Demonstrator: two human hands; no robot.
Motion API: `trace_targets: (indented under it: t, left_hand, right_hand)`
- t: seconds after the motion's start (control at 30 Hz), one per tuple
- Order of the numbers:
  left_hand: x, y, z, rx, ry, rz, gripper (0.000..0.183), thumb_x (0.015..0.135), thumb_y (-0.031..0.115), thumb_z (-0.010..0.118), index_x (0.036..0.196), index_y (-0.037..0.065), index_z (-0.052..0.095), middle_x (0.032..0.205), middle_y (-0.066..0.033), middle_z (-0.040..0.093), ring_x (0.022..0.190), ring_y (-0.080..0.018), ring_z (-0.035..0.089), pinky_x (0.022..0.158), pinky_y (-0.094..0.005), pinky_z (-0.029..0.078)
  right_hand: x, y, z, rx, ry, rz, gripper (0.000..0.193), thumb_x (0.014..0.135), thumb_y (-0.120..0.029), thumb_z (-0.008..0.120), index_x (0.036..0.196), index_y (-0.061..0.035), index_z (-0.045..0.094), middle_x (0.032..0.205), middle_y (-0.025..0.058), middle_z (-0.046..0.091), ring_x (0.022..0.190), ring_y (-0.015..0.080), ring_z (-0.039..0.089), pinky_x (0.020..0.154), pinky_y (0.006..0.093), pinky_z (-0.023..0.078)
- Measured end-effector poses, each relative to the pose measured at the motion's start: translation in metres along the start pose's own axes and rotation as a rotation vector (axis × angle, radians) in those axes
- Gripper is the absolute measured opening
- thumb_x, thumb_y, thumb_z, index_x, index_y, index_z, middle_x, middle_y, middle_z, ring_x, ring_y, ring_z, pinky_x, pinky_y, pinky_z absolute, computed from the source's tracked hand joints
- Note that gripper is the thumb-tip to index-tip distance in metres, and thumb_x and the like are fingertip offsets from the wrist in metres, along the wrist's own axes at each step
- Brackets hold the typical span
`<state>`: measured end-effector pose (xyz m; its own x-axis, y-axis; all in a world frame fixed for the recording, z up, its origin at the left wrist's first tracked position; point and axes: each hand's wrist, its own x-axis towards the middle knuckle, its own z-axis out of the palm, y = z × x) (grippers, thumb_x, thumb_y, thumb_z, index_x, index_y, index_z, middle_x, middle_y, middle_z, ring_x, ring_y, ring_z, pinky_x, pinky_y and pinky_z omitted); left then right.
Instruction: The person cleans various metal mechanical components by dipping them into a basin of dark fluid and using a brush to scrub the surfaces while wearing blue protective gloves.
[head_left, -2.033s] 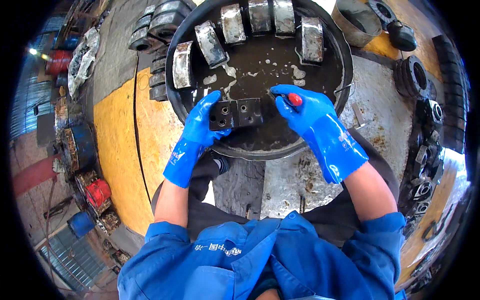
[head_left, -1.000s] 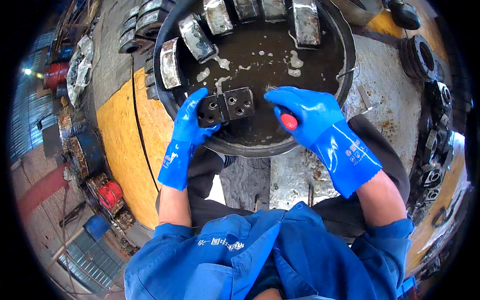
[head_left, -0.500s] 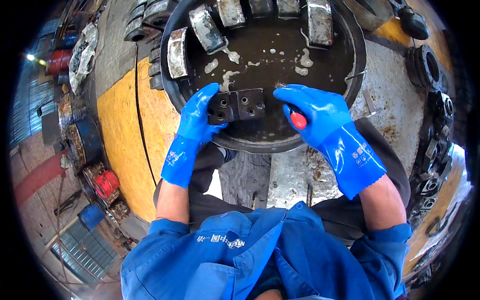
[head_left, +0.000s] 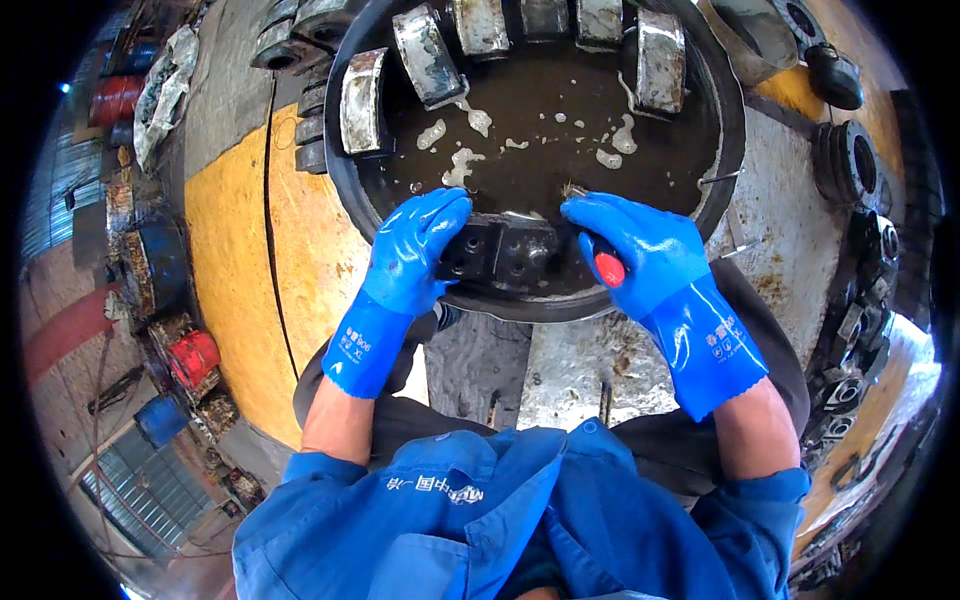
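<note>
Honestly, slippery work at the basin (head_left: 735, 150)

Left hand (head_left: 410, 250) grips the dark metal block (head_left: 500, 250) at the rim; right hand (head_left: 640, 250), just beside it, is closed on a red-handled tool (head_left: 608, 268). Oily gloves could let that block slip.

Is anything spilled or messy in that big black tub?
Nothing is spilled outside the tub. Its dark liquid has pale foam blobs floating on it, and the metal block the left hand holds looks grimy.

Right hand: right hand (head_left: 640, 250) with its red-handled tool (head_left: 608, 268) has moved in, tip now beside the metal block (head_left: 500, 250).
Left hand: left hand (head_left: 415, 250) has slid slightly along the block's left end.
</note>
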<state>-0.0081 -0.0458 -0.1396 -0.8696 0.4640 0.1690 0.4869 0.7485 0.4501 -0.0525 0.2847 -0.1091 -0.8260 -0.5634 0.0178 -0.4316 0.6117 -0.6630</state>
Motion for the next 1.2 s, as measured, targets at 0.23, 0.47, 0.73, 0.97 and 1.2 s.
trace_targets:
  t: [0.23, 0.47, 0.73, 0.97, 1.2]
  left_hand:
    - [0.003, 0.003, -0.002, 0.003, -0.021, -0.023, 0.091, 0.056, 0.005, 0.096, 0.141, 0.011, 0.063, 0.141, -0.0188, 0.066, 0.127, -0.0425, 0.065, 0.108, -0.0513, 0.053]
    - [0.0, -0.004, 0.002, -0.022, -0.033, -0.043, 0.094, 0.055, 0.003, 0.096, 0.143, 0.009, 0.062, 0.143, -0.0189, 0.065, 0.132, -0.0418, 0.063, 0.113, -0.0494, 0.051]
    - [-0.007, -0.014, 0.007, -0.149, -0.081, -0.212, 0.093, 0.068, -0.002, 0.092, 0.152, 0.007, 0.054, 0.152, -0.0152, 0.057, 0.138, -0.0319, 0.058, 0.119, -0.0423, 0.047]
    - [0.009, 0.006, 0.003, -0.062, -0.098, -0.251, 0.097, 0.065, 0.003, 0.096, 0.153, 0.008, 0.054, 0.149, -0.0155, 0.06, 0.136, -0.0324, 0.059, 0.117, -0.0437, 0.048]
    - [0.023, 0.011, 0.009, -0.468, -0.063, -0.564, 0.098, 0.062, -0.001, 0.096, 0.151, 0.008, 0.055, 0.145, -0.0142, 0.061, 0.13, -0.0307, 0.062, 0.114, -0.0418, 0.051]
  right_hand:
    - [0.003, -0.001, -0.001, -0.006, 0.071, -0.032, 0.043, 0.087, -0.004, 0.076, 0.129, -0.0157, 0.072, 0.126, 0.0134, 0.074, 0.113, 0.0344, 0.073, 0.095, 0.044, 0.061]
    - [-0.002, 0.008, 0.001, -0.03, 0.088, -0.009, 0.043, 0.087, -0.014, 0.075, 0.129, -0.0193, 0.07, 0.124, 0.0083, 0.074, 0.111, 0.0323, 0.073, 0.092, 0.047, 0.06]
    - [0.0, 0.004, -0.005, -0.188, -0.096, 0.12, 0.045, 0.088, -0.015, 0.077, 0.132, -0.0183, 0.07, 0.128, 0.0081, 0.073, 0.113, 0.0319, 0.073, 0.095, 0.0447, 0.06]
    - [-0.005, 0.004, -0.017, -0.271, -0.202, 0.181, 0.045, 0.088, -0.015, 0.076, 0.133, -0.0215, 0.069, 0.122, 0.0061, 0.073, 0.114, 0.0294, 0.073, 0.092, 0.0449, 0.06]
    - [0.0, 0.0, -0.037, -0.256, -0.41, 0.265, 0.047, 0.089, -0.014, 0.074, 0.135, -0.0227, 0.066, 0.125, 0.0053, 0.072, 0.117, 0.0291, 0.072, 0.095, 0.0478, 0.059]
